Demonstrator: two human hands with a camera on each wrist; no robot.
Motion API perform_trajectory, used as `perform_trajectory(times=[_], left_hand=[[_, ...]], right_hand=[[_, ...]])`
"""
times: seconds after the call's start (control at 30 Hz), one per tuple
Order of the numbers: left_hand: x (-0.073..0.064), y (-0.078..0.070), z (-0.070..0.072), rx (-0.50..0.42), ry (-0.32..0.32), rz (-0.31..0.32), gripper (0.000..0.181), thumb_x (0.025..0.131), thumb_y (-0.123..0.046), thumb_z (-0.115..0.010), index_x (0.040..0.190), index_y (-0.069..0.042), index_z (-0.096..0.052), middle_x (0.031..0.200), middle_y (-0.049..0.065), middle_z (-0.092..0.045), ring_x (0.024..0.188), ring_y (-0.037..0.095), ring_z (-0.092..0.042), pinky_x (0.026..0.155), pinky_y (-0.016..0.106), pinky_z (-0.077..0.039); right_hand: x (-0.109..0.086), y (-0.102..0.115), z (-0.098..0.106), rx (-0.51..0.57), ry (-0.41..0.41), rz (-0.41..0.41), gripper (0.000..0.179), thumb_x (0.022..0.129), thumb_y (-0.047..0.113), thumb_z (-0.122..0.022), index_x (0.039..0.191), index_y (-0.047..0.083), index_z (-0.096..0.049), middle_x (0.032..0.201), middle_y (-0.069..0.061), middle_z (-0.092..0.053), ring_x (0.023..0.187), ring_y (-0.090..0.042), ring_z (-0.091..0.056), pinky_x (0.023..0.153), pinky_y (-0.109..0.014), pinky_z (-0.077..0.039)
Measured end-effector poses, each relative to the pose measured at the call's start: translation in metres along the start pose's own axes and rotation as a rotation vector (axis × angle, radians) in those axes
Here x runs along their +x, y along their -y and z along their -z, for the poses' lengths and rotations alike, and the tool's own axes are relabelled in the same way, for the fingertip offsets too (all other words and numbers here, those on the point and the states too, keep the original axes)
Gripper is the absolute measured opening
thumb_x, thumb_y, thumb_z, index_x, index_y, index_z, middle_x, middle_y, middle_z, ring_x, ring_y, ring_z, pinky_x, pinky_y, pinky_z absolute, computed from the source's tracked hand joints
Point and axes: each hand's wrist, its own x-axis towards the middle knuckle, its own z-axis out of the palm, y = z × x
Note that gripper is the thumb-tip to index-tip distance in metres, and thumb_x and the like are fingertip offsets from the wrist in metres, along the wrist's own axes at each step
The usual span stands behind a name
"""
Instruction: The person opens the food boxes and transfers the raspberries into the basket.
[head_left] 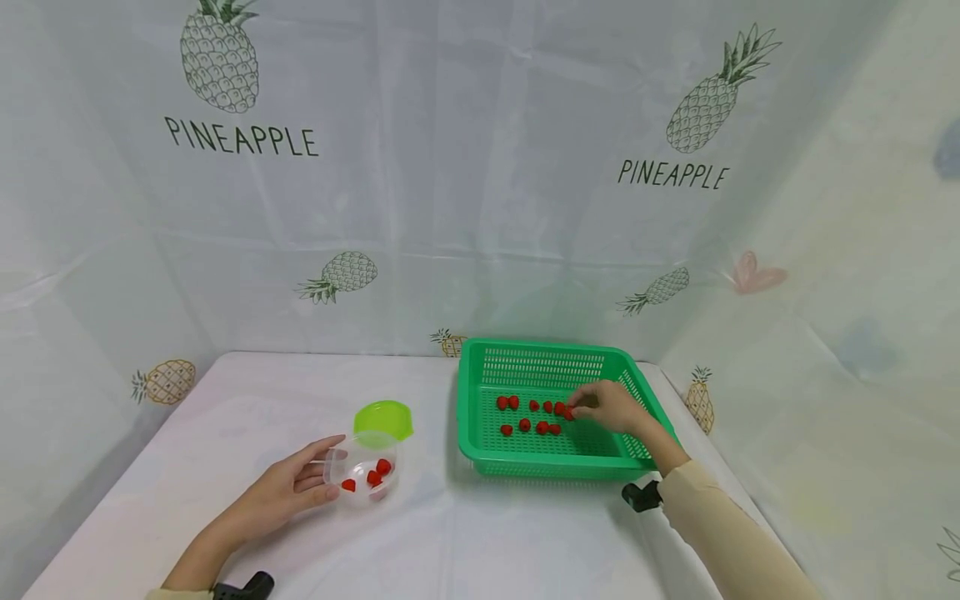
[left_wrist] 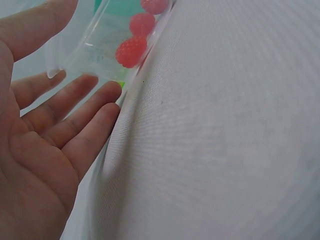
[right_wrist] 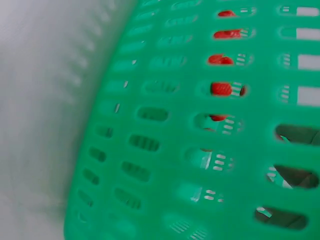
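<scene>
On the left, a clear plastic tub (head_left: 362, 492) holds several red raspberries (head_left: 383, 467). My left hand (head_left: 281, 492) rests beside it, its loosely spread fingers and thumb at the tub's near left side. The left wrist view shows the palm facing the tub (left_wrist: 95, 55), with raspberries (left_wrist: 131, 51) visible through its wall. At the right, my right hand (head_left: 611, 407) reaches into a green basket (head_left: 517, 467), thumb and fingertips pinching a raspberry (head_left: 569, 414). More raspberries (head_left: 525, 425) lie on the basket floor. The basket wall (right_wrist: 170, 130) hides most of this hand in the right wrist view.
A lime-green lid (head_left: 384, 417) lies just behind the tub. White cloth (head_left: 420, 542) covers the table, and a pineapple-printed curtain (head_left: 480, 167) stands behind and along the sides. The basket's raised rim surrounds the right hand's work area.
</scene>
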Motion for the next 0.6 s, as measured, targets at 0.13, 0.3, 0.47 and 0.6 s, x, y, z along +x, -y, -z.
perform_trajectory(times=[0.13,0.3,0.47,0.6], left_hand=[[0.0,0.0,0.0,0.005,-0.008,0.006,0.084,0.095,-0.032,-0.082,0.164,-0.012,-0.037,0.16,0.027,-0.045,0.134,0.039,-0.061,0.097,0.014,-0.054],[0.0,0.002,0.0,0.004,0.0,-0.009,0.084,0.096,-0.031,-0.081,0.164,-0.012,-0.037,0.16,0.027,-0.045,0.135,0.04,-0.06,0.096,0.012,-0.053],[0.0,0.001,-0.001,0.006,0.001,-0.013,0.083,0.097,-0.03,-0.08,0.164,-0.011,-0.036,0.16,0.028,-0.045,0.134,0.041,-0.061,0.096,0.012,-0.053],[-0.001,0.0,-0.001,0.003,0.002,-0.018,0.083,0.097,-0.029,-0.081,0.164,-0.01,-0.036,0.159,0.029,-0.044,0.133,0.04,-0.062,0.096,0.012,-0.053]], right_hand=[[0.0,-0.006,-0.003,0.01,0.012,-0.006,0.011,0.099,0.009,-0.075,0.109,0.007,-0.079,0.105,-0.005,-0.08,0.101,-0.027,-0.075,0.087,-0.047,-0.062],[0.002,-0.013,-0.006,0.02,0.031,0.004,0.012,0.099,0.007,-0.075,0.11,0.004,-0.079,0.107,-0.008,-0.079,0.102,-0.028,-0.075,0.088,-0.048,-0.062],[0.004,-0.016,-0.009,0.013,0.054,0.034,0.012,0.099,0.006,-0.075,0.109,0.003,-0.079,0.104,-0.008,-0.079,0.098,-0.025,-0.075,0.085,-0.045,-0.063],[0.005,-0.016,-0.013,0.001,0.069,0.029,0.011,0.098,0.007,-0.076,0.108,0.003,-0.079,0.103,-0.006,-0.079,0.095,-0.022,-0.074,0.083,-0.043,-0.063]])
